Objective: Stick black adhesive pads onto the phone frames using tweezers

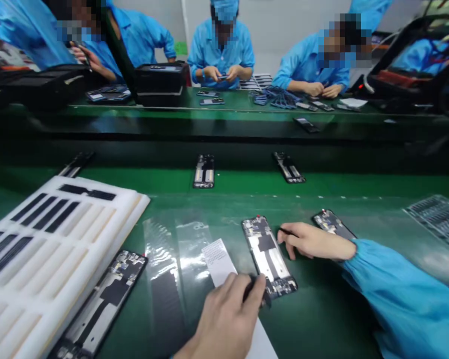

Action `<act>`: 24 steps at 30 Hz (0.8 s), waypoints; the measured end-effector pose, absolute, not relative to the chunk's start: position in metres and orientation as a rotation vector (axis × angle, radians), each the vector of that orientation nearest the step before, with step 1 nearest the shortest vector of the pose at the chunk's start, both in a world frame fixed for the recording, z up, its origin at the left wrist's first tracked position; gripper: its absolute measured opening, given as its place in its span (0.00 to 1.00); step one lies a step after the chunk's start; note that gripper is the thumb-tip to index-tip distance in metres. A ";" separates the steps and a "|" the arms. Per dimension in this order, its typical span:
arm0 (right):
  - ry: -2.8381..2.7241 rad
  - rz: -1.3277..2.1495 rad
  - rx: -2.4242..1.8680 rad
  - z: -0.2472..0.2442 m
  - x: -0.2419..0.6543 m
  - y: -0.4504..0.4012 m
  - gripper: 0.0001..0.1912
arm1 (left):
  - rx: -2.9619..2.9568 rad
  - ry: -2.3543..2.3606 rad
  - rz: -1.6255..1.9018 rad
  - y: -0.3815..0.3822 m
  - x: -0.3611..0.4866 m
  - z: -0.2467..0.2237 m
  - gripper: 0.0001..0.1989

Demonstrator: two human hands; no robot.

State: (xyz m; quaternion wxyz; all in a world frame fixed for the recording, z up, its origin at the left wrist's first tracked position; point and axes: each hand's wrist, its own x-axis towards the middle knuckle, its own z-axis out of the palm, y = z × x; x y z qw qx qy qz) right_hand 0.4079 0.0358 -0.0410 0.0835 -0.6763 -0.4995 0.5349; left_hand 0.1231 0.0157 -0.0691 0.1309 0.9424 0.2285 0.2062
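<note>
The left hand (228, 314) is curled, thumb and forefinger closed on a small black piece (266, 299) at the near end of an opened smartphone (267, 243). Under this hand runs a white paper strip (220, 262). The phone lies between the hands, tilted on the green worktop (322, 314), circuitry exposed. The right hand (309, 242) is loosely bent at its far-right edge; a dark sliver shows by the fingertips, but whether it is gripped I cannot tell. Leftward are clear plastic films (192, 244), another opened phone (108, 299) and a white foam tray (129, 199) of black strips. Farther off, two opened phones (204, 172) lie apart; beyond, blue-clad co-workers (220, 55) sit at a green bench (232, 102).
</note>
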 end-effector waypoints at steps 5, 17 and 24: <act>-1.912 1.610 -1.836 -0.037 0.415 0.027 0.06 | 2.828 0.568 0.493 -0.001 0.163 -0.085 0.20; -2.184 1.584 -1.760 -0.027 0.425 0.011 0.10 | 2.899 0.476 0.450 0.000 0.179 -0.085 0.20; -2.256 1.381 -1.890 -0.028 0.418 0.008 0.16 | 2.904 0.618 0.026 0.010 0.176 -0.073 0.27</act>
